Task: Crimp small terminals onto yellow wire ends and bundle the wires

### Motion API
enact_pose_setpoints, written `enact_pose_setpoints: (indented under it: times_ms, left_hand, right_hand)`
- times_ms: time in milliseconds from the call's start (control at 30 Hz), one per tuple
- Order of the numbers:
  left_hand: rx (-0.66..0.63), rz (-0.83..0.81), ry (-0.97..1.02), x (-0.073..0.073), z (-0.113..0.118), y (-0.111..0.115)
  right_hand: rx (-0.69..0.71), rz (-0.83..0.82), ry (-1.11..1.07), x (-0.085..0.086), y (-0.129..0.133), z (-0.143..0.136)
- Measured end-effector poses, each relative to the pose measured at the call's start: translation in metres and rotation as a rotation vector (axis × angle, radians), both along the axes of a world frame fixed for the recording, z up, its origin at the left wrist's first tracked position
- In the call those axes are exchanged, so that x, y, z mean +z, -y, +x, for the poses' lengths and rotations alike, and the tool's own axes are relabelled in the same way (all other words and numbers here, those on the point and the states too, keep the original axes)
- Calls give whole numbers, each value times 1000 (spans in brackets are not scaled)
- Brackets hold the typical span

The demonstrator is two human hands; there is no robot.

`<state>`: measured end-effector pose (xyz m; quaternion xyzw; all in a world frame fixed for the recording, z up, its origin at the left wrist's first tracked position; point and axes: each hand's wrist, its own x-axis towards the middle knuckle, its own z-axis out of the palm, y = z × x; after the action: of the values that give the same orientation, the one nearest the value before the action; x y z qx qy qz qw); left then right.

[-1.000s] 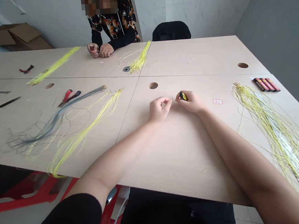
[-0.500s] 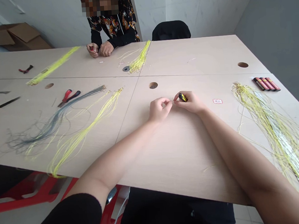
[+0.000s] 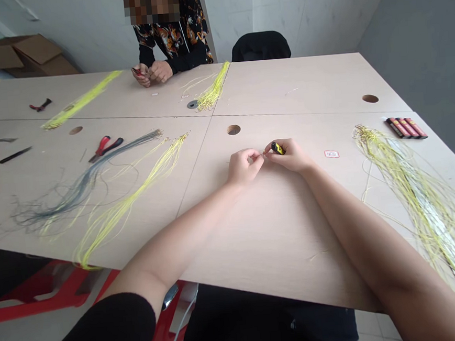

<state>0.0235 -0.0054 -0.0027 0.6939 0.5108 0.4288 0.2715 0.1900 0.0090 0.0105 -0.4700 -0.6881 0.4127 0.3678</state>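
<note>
Over the middle of the table (image 3: 252, 231), my left hand (image 3: 245, 167) is pinched at the fingertips, close to those of my right hand. What it holds is too small to make out. My right hand (image 3: 291, 157) is closed around a small black and yellow tube (image 3: 277, 148) that rests in its grip. A tiny gold-coloured speck shows at the right fingertips, between the two hands. To the right lies a small white label with a red border (image 3: 332, 154). Yellow strands (image 3: 406, 188) with gold-coloured ends spread along the table's right side.
Red and black cylinders (image 3: 406, 128) lie at the right. Yellow strands (image 3: 135, 196), grey strands (image 3: 81, 187) and red-black pliers (image 3: 105, 148) are on the left. Across the table a person (image 3: 173, 38) holds a small red tool. A round hole (image 3: 233, 130) is beyond my hands.
The gold-coloured speck at my right fingertips shows more clearly now. My hands have barely moved. Across the table, the person's hands have shifted slightly.
</note>
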Motion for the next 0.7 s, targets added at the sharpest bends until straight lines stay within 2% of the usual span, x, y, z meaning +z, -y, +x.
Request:
enact_pose_setpoints:
  times_ms: [700]
  left_hand:
    - [-8,-11,-7,0,0,0]
  right_hand:
    - [12,83,12,-4,-3,1]
